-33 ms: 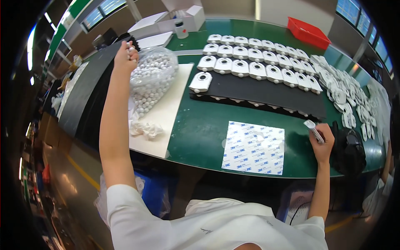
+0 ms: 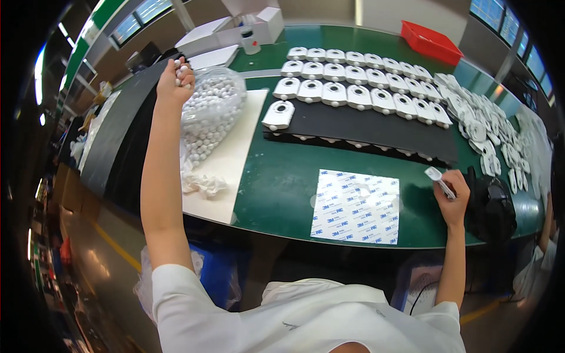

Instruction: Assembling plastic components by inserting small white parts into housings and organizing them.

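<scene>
My left hand [image 2: 175,82] is raised at the far left, its fingers curled around several small white balls [image 2: 183,69]. Just beside it lies a clear plastic bag [image 2: 240,88] full of the same balls. Over the right side of the table, my right hand [image 2: 454,199] grips a small white plastic part [image 2: 434,174] that points up and leftward. Similar white housings [image 2: 333,93], each with a dark round hole, stand in rows on a black stepped board [image 2: 365,126]. A single housing [image 2: 278,115] occupies the left end of the front row.
A sheet with blue print [image 2: 355,207] lies at the near edge. Loose white parts [image 2: 474,115] are heaped at right, behind a black object [image 2: 493,206]. A red tray [image 2: 431,44], bottle [image 2: 250,42] and white box [image 2: 268,26] stand farther back. Another person's arm [image 2: 548,226] shows at the right edge.
The white part in my right hand has tipped a little further left. My left hand has turned slightly, still closed on the balls. The whole view has shifted a little.
</scene>
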